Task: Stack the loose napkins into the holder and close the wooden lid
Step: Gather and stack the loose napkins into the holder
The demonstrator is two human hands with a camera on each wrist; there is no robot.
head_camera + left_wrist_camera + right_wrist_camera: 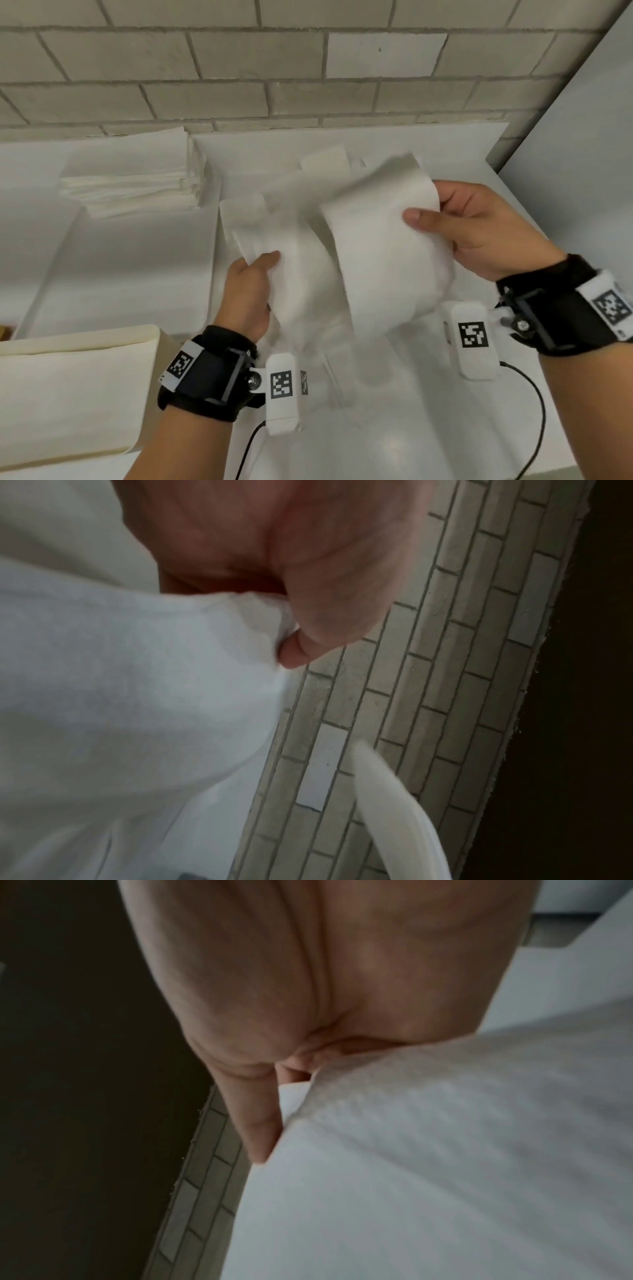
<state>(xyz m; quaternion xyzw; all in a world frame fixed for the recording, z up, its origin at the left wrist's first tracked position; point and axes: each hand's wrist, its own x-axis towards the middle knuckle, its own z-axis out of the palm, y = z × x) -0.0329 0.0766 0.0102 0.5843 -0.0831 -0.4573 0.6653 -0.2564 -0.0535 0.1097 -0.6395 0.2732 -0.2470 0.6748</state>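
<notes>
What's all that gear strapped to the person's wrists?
Both forearms are bare, with no sleeves. Each wrist wears a black band carrying a black bracket and a white box-shaped camera unit, printed with black-and-white square code markers. A thin black cable trails from each unit. No gloves on either hand.

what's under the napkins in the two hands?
Below the napkins in the right hand and left hand: the white counter and blurred loose napkins at the far edge. What lies directly beneath the held napkins is covered.
</notes>
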